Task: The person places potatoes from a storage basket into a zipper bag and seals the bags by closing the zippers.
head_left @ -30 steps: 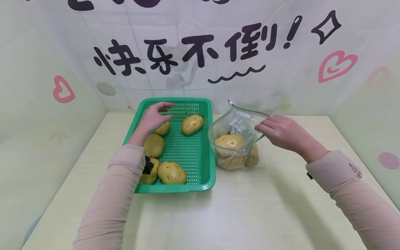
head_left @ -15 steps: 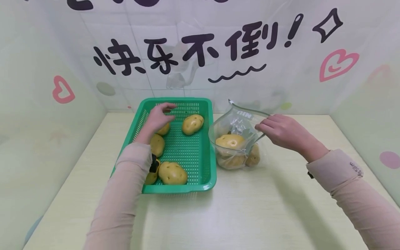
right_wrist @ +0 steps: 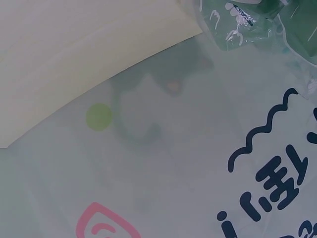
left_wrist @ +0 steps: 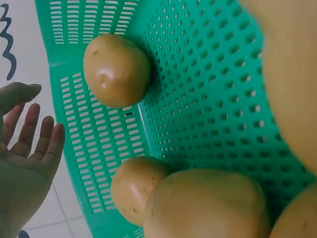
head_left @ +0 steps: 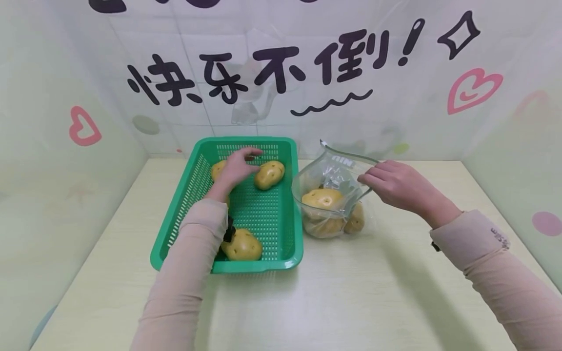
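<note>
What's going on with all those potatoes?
Someone's right grip holds up the edge of a clear plastic bag with potatoes inside. Their left grip hovers over the green basket, near a potato at its far end, holding nothing. More potatoes lie in the basket.

Beige sleeves, broad cuffs, dark print on the right (too small to read), small black wrist pieces

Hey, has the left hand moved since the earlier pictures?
Yes. Against the green basket in the head view, the left hand has moved rightward, closer to the potato near the basket's far right corner.
</note>
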`<move>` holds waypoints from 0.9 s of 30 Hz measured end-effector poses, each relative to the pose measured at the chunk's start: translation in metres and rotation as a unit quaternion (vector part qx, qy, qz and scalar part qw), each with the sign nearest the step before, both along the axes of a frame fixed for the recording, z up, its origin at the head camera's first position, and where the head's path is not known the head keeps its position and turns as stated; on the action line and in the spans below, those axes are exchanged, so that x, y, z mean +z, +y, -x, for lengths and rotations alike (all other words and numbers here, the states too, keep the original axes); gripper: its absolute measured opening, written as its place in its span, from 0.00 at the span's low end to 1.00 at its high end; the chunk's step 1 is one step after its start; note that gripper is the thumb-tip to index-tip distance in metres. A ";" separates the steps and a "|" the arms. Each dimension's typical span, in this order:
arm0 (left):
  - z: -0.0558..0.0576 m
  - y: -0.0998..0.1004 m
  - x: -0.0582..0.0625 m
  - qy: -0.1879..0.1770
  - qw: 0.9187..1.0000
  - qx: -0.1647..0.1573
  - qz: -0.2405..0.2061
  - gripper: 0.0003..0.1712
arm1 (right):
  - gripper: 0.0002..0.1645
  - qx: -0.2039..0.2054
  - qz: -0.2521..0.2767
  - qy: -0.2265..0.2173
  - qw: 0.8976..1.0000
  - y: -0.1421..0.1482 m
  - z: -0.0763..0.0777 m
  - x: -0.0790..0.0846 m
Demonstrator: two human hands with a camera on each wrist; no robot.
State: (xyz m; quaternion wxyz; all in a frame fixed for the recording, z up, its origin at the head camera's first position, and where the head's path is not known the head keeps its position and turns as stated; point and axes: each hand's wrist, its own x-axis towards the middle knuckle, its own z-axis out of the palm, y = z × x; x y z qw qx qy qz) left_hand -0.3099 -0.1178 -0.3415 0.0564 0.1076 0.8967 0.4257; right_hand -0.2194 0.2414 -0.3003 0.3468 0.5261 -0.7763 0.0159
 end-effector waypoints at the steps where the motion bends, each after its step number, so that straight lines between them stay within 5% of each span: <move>1: 0.000 0.001 -0.001 -0.001 1.000 -0.001 0.001 0.26 | 0.14 0.001 0.001 0.000 1.000 0.000 0.000 0.000; 27: 0.017 0.020 -0.013 -0.031 0.996 -0.051 0.070 0.32 | 0.13 0.000 0.003 0.001 1.000 0.003 0.001 -0.002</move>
